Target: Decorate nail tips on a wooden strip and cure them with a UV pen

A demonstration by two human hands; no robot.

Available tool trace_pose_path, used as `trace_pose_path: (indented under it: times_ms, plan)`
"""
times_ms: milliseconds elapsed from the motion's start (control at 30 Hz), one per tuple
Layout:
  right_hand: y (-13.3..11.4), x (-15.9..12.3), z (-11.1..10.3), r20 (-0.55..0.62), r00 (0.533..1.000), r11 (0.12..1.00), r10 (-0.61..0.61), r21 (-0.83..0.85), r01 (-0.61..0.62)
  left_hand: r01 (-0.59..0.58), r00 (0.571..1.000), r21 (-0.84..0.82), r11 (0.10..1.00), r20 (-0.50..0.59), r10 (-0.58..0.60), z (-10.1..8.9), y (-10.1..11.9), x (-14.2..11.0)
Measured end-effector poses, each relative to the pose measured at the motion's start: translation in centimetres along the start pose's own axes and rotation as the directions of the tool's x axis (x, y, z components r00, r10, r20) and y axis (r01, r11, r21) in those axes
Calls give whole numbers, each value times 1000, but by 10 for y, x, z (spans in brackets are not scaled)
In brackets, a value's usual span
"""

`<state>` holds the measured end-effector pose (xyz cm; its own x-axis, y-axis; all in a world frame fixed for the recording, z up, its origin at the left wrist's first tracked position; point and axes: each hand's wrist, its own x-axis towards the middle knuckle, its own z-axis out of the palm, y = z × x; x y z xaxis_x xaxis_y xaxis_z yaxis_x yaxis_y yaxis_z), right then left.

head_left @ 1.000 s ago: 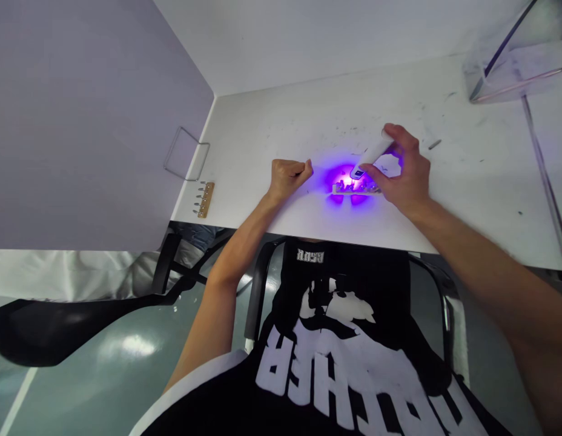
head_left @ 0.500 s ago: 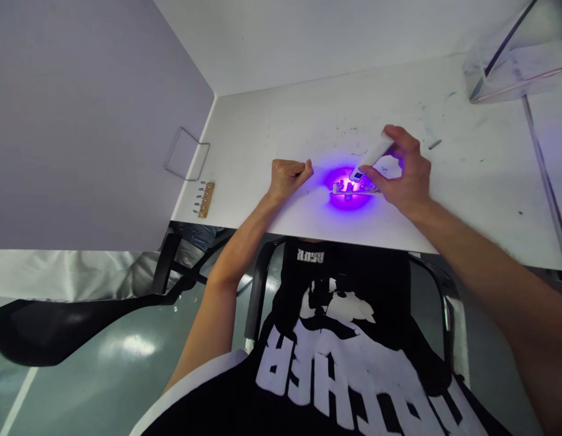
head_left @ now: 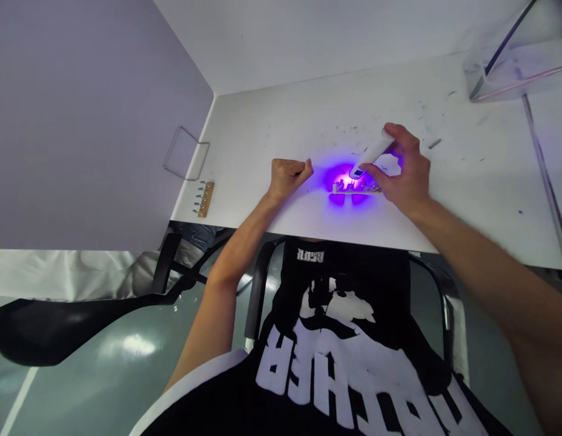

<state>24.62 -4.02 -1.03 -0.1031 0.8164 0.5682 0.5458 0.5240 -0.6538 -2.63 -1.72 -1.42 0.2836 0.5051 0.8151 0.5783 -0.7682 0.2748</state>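
Observation:
My right hand (head_left: 406,172) grips a white handheld UV lamp (head_left: 375,152) between thumb and fingers. Slanting down to the left, the lamp casts a violet glow over a narrow strip (head_left: 347,192) with several small upright pieces on it. The lamp's lower end is just above those pieces; whether it touches them I cannot tell. To the left of the glow, my left hand (head_left: 287,178) rests on the white table as a fist, apart from the strip, with nothing visible in it.
A wooden strip (head_left: 206,200) with several small nail-shaped tips stands near the table's left edge, beside a bent wire frame (head_left: 186,153). A clear plastic box (head_left: 503,75) stands at the back right, near a long metal rod (head_left: 547,175). A small grey stick (head_left: 435,144) lies behind my right hand.
The lamp has shifted very slightly over the strip, and the violet patch in front of it now shows a split shadow. My left hand has stayed in place.

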Motion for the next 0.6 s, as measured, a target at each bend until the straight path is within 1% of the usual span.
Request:
trace_pose_path:
  times_ms: [233,400,500,600]
  plan:
    - [-2,0,-2,12,1000,1000,2,-6,-2,-48,998,-12,999,-31,48,1,-2,1]
    - [0,-2,-1,6,1000,1000,-7,-20,7,-36,999,-9,999,-30,36,1,1,2]
    - [0,-2,0,-19,999,999,-41,-1,41,-39,999,-13,999,-38,39,1,2,2]
    - [0,-2,0,-13,999,999,-46,12,46,-39,998,-20,999,-41,38,1,3,3]
